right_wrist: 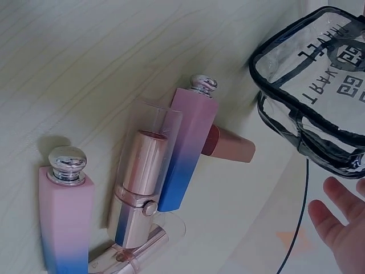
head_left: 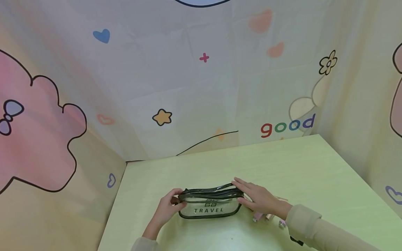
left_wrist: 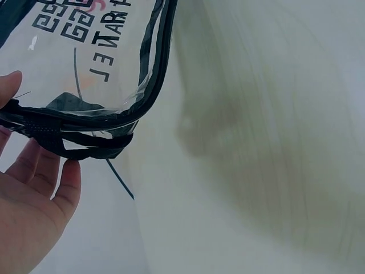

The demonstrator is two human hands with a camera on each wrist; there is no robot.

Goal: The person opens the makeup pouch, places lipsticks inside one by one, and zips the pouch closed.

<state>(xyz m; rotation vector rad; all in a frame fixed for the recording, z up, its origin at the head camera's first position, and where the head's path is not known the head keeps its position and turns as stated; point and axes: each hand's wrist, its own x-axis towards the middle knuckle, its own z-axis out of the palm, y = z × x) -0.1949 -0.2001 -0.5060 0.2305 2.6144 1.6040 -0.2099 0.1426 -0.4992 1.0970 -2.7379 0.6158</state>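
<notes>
Your pouch (head_left: 209,210) of glossy clear plastic, your smooth matt tubes (right_wrist: 65,217), their shiny metallic-looking knobs (right_wrist: 67,162), your wood-grained tabletop (head_left: 267,164), your creased cloth-like backdrop (head_left: 176,76)

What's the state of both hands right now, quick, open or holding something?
Left hand: closed, holding the clear pouch by its left end.
Right hand: open, at the pouch's right end.

On a pale table (right_wrist: 85,85), two lipsticks (right_wrist: 145,165) are flanked by two silver-topped, pink-and-blue bottles (right_wrist: 67,220), a brownish tube (right_wrist: 235,145) is partly hidden behind one bottle, and a clear, black-edged pouch (right_wrist: 316,71) is seen upper right, just above the right hand (right_wrist: 347,231).
</notes>
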